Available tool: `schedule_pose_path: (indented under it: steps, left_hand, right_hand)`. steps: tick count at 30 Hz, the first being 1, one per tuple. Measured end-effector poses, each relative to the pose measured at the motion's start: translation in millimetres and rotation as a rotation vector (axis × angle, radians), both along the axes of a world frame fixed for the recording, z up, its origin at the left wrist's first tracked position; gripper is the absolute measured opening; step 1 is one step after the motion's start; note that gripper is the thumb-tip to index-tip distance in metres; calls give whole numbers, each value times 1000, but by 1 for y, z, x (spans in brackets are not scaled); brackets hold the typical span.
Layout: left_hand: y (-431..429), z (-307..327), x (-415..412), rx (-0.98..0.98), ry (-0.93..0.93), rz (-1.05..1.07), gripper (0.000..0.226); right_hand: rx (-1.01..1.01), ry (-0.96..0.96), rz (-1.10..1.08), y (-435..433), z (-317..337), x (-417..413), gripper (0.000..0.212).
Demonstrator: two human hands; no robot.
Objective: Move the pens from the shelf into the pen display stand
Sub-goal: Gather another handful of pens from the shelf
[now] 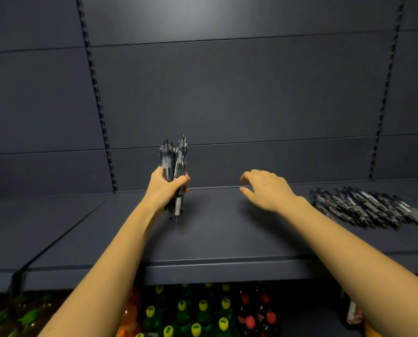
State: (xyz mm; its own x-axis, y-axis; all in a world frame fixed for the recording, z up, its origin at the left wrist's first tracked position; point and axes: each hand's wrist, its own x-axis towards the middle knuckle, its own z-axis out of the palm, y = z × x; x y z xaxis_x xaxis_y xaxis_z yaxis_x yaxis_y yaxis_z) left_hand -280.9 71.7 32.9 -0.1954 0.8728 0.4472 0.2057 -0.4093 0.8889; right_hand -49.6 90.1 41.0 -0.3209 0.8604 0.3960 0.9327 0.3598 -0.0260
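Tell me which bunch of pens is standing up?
The bunch gripped in the left hand stands upright; the pile at the right lies flat on the shelf.

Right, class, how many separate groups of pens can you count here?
2. One bundle of pens is gripped upright in the left hand; one pile of pens lies on the shelf at the right. More may sit out of view.

Single head view, facing shelf head-on, close, tilted slightly down.
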Motion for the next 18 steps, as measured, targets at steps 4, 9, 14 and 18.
schedule_pose_path:
  steps: [4, 9, 14, 18]
  left_hand:
    - [-7, -2, -27, 22, -17, 9, 15]
    - [-11, -1, -69, 3, -52, 33, 18]
    - [-13, 1, -134, 16, -45, 56, 19]
    - [-14, -1, -202, 18, -23, 42, 19]
  right_hand:
    - [0, -38, 19, -1, -3, -30, 36]
    - [2, -69, 27, -5, 0, -73, 37]
    - [20, -72, 28, -6, 3, -136, 35]
    - [17, -51, 12, -5, -5, -204, 36]
